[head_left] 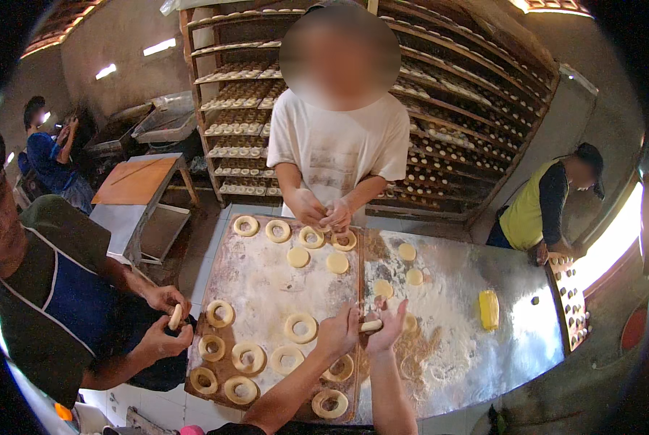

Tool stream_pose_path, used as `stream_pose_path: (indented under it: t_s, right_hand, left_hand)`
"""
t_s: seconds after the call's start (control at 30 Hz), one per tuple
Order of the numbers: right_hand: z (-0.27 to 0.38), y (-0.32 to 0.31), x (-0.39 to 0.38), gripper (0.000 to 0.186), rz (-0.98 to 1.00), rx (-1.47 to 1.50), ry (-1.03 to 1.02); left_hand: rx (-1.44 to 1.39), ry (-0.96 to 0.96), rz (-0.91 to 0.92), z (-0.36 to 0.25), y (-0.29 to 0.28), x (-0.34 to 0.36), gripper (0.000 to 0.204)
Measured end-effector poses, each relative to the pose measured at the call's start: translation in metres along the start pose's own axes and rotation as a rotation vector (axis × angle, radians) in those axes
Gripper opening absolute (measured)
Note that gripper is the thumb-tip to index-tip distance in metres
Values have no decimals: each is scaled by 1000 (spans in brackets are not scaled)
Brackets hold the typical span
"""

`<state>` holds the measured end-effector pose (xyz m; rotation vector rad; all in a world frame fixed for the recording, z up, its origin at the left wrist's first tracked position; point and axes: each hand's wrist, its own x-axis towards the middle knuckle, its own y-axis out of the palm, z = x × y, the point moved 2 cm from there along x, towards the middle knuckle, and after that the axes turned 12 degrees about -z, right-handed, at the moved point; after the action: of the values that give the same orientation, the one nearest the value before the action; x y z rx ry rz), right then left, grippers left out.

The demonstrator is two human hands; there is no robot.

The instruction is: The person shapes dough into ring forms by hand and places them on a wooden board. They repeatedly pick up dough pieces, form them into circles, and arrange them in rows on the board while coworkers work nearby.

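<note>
Cream dough piece (371, 326): hanging above the tabletop (455, 272), between the hands, nearer the near edge than the far; it is looking soft, so uneven pulling could be thinning or tearing it at one spot;
Left hand (339, 335): curling around the piece's left end; too tight a squeeze could be flattening that end;
Right hand (387, 330): touching the other end, its fingers partly spread; whether it is gripping I cannot tell; if it is not, that end could be slipping and drooping;
Dough rings (300, 328): lying close together toward the left and near edges, some just beside the left forearm (288, 391); a lowered wrist could be denting or dragging one;
Near-edge ring (330, 404): sitting between both forearms; a brushing sleeve could be nudging it off;
Dough discs (414, 277): resting on the metal half; where flour is lying thin, they could be sticking;
Co-worker (339, 145): working over the far edge; reaching across could be crowding everyone's hands.
</note>
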<state>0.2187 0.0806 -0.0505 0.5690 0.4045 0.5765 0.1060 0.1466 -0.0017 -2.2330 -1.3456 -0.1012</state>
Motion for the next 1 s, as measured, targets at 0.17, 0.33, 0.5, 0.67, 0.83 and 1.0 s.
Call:
stream_pose_path:
  t_s: [0.17,0.33,0.5,0.67,0.83,1.0]
  right_hand:
    - [13,22,7,73,237,-97,-100]
    - [8,25,29,63,172,-502,-197]
    - [1,28,55,46,696,269,262]
    - [-14,24,94,69,84,-424,100]
    - [-2,23,113,80,-196,-1373,-133]
    - [-4,25,101,89,148,-1503,-90]
  left_hand:
    - [69,-88,11,18,-1,22,30]
    - [160,-10,55,28,9,42,33]
    - [58,-69,70,39,10,74,35]
    - [-181,-208,37,53,27,113,41]
    - [618,-169,119,81,24,129,61]
    - [675,-91,246,100,22,93,88]
